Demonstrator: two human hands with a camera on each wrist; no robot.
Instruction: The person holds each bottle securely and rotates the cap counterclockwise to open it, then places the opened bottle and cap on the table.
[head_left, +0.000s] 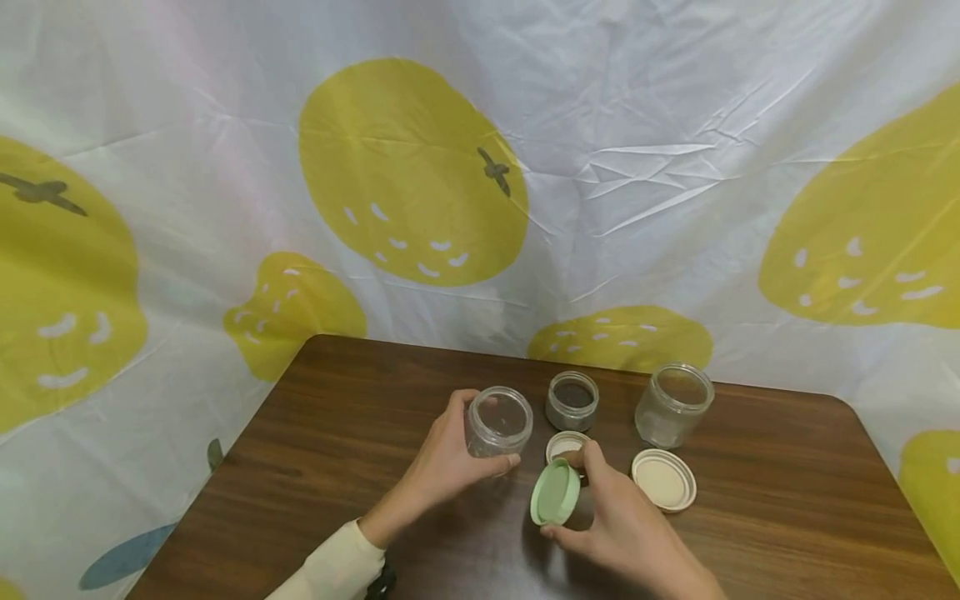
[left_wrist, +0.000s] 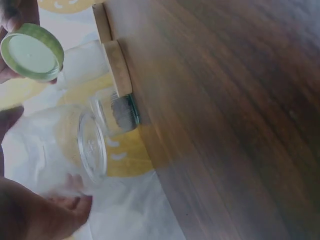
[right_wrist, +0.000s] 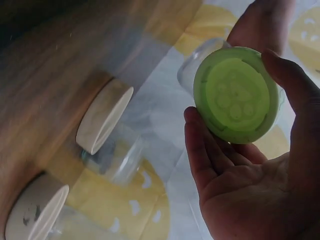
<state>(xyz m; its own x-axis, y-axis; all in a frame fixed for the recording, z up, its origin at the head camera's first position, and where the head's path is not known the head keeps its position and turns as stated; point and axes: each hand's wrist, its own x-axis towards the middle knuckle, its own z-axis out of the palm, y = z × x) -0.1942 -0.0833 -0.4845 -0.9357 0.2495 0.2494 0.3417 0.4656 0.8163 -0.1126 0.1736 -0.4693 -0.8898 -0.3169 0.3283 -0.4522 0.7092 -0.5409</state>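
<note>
My left hand (head_left: 452,454) grips a clear, open-mouthed jar (head_left: 501,421) round its side, thumb in front and fingers behind. In the left wrist view the jar is lifted off the wooden table, its base facing the tabletop. Just right of it, my right hand (head_left: 626,517) pinches a round green lid (head_left: 555,493) by its edges between thumb and fingers. The lid is tilted, with its hollow inside turned toward the head camera. Its outer face, bearing a raised paw-like pattern, shows in the right wrist view. The lid and jar are apart.
A small jar with dark contents (head_left: 572,402) stands behind the hands, a larger clear jar (head_left: 673,406) to its right. Two cream lids lie on the table (head_left: 780,467): a small lid (head_left: 564,444), partly hidden by my right hand, and a larger lid (head_left: 664,480). A lemon-print curtain (head_left: 600,208) hangs behind.
</note>
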